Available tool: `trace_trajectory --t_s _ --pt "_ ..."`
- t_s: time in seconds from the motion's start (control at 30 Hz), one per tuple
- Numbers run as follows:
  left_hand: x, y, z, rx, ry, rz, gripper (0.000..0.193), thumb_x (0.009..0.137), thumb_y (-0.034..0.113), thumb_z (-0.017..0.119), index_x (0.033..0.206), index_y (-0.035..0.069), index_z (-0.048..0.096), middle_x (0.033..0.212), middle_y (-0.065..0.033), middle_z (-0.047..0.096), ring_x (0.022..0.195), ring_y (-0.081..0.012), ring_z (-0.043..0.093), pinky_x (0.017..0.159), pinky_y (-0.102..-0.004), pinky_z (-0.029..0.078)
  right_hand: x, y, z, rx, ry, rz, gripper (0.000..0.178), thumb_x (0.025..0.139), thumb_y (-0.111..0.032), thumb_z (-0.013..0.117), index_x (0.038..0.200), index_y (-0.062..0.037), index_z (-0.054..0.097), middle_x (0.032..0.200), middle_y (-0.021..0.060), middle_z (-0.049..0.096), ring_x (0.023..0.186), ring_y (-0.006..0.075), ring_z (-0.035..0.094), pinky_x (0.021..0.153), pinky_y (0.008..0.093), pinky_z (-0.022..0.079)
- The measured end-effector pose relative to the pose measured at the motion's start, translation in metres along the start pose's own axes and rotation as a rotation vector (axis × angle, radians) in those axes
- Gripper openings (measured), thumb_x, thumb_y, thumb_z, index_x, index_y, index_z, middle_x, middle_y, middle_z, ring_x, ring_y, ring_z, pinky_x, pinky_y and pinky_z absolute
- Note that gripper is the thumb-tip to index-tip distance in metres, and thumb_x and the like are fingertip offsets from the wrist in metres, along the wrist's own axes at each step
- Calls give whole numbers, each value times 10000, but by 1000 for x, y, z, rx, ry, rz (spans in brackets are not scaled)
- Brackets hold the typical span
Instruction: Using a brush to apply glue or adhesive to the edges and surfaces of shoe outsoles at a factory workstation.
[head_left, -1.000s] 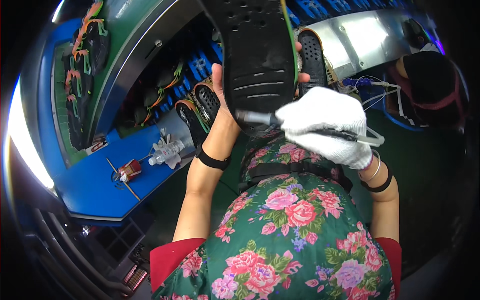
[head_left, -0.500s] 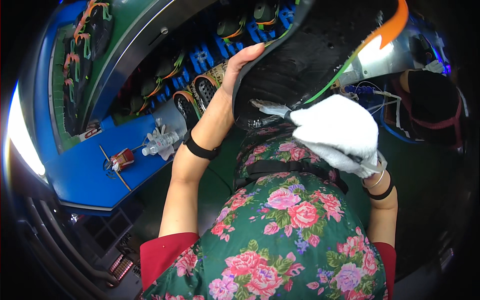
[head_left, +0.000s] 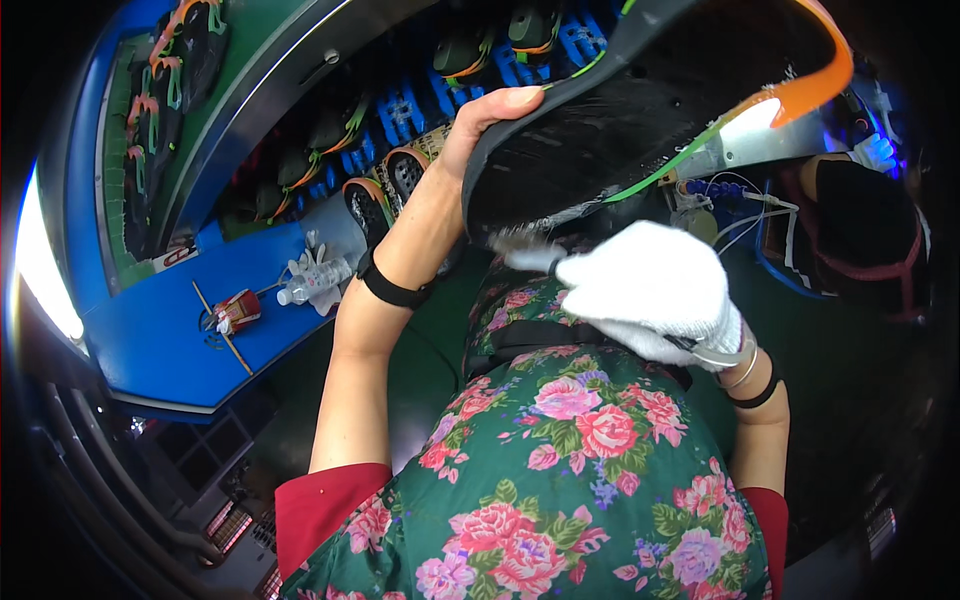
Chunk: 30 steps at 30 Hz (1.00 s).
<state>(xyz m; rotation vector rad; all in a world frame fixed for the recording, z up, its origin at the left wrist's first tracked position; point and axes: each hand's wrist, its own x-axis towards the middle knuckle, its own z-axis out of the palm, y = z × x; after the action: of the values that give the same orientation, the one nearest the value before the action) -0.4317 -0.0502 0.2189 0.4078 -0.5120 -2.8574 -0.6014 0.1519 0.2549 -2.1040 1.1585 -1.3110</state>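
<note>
A black shoe sole (head_left: 570,160), edged in green and orange, is held up close in front of me. My bare left hand (head_left: 488,122) grips its left rim, thumb on top and other fingers hidden behind. Wet-looking streaks shine on the sole's surface. A white knit glove covers my right hand (head_left: 650,290), which is closed around the handle of a small brush (head_left: 532,256). Motion blurs the brush's bristles, which lie at the lower edge of the sole; whether they touch it I cannot tell.
Behind the sole, a rack with blue holders (head_left: 402,118) carries several black shoe parts. On the blue table (head_left: 150,345) at left lie a clear plastic bottle (head_left: 312,282), a red box (head_left: 238,312) and a thin stick. Another person (head_left: 865,220) is at the far right.
The brush and my right hand have moved down and slightly left, from the sole's inner surface to its lower edge. The sole has tilted a little in my left hand.
</note>
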Motion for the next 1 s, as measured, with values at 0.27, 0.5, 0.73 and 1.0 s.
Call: trace_trajectory --t_s 0.27,0.5,0.73,1.0 --pt "6 -9 -21 -75 130 109 471 995 332 602 1274 -35 698 1196 -203 754 1010 -301 765 928 -426 627 8 1 10 173 88 107 313 775 -18 858 1074 -102 821 1040 87 800 883 244 755 782 349 593" --pt "17 -15 -28 -49 82 164 564 1039 411 525 1399 -13 620 1339 -211 686 1176 -320 708 1060 -463 557 13 6 1 347 208 268 168 738 27 843 892 -16 792 944 136 789 871 250 761 783 353 591" --pt "8 -42 -13 -440 -118 57 694 1069 518 436 1535 6 488 1481 -238 582 1281 -387 642 1122 -539 499 23 26 -52 -95 238 180 194 779 37 830 966 -7 798 990 129 802 900 229 766 841 336 595" --pt "-1 -53 -2 -360 -51 -52 918 984 693 451 1609 27 361 1524 -355 456 1222 -617 572 969 -714 533 48 55 -76 -680 359 -83 285 828 -32 796 1110 -70 786 1078 89 772 914 253 721 794 368 580"
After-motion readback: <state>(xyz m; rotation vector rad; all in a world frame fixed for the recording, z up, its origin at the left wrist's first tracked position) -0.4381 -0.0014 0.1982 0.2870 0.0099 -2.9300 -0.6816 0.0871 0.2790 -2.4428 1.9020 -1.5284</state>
